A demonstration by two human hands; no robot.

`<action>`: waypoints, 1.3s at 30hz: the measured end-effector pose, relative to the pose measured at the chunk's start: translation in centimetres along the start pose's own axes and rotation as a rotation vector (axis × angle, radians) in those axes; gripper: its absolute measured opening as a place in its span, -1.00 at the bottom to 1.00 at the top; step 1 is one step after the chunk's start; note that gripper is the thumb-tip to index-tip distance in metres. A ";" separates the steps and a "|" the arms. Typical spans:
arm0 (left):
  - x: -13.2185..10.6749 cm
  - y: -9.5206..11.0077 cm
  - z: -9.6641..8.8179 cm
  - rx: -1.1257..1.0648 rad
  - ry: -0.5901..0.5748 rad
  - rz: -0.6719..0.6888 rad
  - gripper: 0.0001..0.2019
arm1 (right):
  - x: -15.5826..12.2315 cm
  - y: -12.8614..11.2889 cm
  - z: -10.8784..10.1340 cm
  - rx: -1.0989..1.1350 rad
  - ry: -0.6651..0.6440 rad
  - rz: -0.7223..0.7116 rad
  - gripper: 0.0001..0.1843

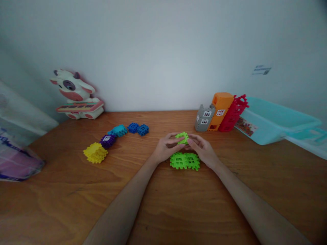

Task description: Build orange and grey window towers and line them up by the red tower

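Both of my hands meet over the middle of the wooden table (163,211). My left hand (166,147) and my right hand (201,148) pinch a light green interlocking block piece (182,137) between their fingertips, a little above the table. Just below them, flat on the table, lie two joined green window panels (185,161). Part of the held piece is hidden by my fingers.
To the left lie a yellow block cluster (95,152), a purple one (107,140), a teal one (119,130) and blue ones (138,128). A cow toy keyboard (76,97) stands by the wall. Grey, orange and red block houses (219,112) lean against a turquoise bin (276,124).
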State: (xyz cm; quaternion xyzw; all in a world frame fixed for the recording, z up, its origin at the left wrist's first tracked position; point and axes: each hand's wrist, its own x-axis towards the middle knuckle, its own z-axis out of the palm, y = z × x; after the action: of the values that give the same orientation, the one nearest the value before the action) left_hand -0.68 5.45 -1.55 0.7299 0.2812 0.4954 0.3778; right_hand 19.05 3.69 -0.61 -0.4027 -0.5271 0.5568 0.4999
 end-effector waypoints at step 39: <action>-0.3 0.4 -0.1 0.088 0.056 -0.097 -0.54 | -0.3 0.2 0.0 -0.044 -0.113 -0.033 -0.46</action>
State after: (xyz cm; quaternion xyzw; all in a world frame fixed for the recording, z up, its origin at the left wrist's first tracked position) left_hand -0.85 5.06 -1.36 0.7170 0.3482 0.4839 0.3612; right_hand 19.05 3.43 -0.79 -0.3726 -0.5733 0.5586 0.4696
